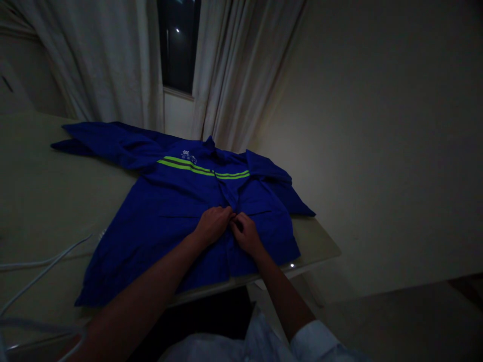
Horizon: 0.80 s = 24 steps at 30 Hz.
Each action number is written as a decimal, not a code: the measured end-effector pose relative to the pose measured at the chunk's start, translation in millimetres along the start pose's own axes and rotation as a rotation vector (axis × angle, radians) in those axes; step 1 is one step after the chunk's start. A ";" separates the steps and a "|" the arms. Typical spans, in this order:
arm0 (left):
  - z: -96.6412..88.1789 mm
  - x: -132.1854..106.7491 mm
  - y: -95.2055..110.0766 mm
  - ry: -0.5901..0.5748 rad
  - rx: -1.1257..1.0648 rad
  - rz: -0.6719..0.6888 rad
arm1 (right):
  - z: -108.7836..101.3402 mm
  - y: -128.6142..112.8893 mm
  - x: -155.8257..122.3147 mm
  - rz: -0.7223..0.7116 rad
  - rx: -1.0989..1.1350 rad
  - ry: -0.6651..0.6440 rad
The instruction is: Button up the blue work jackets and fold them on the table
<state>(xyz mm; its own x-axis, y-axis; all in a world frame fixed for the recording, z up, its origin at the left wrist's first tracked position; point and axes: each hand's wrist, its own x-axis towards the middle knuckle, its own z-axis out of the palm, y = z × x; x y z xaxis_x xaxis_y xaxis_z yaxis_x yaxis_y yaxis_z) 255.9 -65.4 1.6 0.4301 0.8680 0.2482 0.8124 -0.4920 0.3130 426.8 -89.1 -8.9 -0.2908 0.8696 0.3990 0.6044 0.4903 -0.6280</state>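
A blue work jacket (pixel 181 191) lies spread out, front up, with its collar at the far side and yellow-green stripes across the chest. One sleeve reaches out to the left, and the other bends down toward the right edge. My left hand (pixel 215 223) pinches the front placket near the middle of the jacket. Right beside it, my right hand (pixel 246 232) is closed on the same front edge, thumb and fingers together. The fingertips of both hands meet there. Whatever small part of the placket lies between them is hidden.
The jacket rests on a pale table (pixel 45 201), whose right corner sticks out past the hem. White cables (pixel 41 264) lie at the left. Long curtains (pixel 113 65) and a dark window (pixel 179 45) stand behind; a plain wall (pixel 377 151) is at the right.
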 end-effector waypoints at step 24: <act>-3.7 -2.9 2.9 0.051 0.081 0.139 | 2.4 9.3 0.7 0.038 0.045 0.021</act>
